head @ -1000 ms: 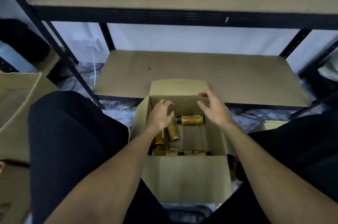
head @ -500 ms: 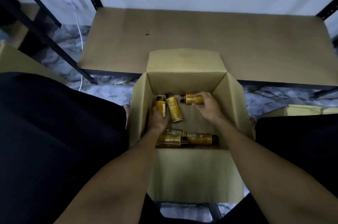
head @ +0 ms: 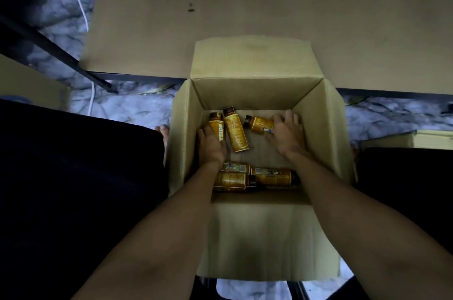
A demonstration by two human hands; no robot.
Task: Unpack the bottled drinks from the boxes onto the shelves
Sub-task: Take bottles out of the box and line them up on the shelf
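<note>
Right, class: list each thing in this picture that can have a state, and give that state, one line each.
box, open, flaps folded out.
left bottle, capped, lying down, gripped by left hand.
middle bottle, capped, lying loose.
right bottle, capped, lying down, right hand on it, fingers curled over it.
near bottles, lying on their sides.

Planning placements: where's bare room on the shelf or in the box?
Lower shelf board behind the box: bare apart from one dark speck. In the box, a floor patch is free between the middle bottle, the right hand on the right bottle and the near-wall bottles. Crowded: far-left corner, where the left hand grips the left bottle.
</note>
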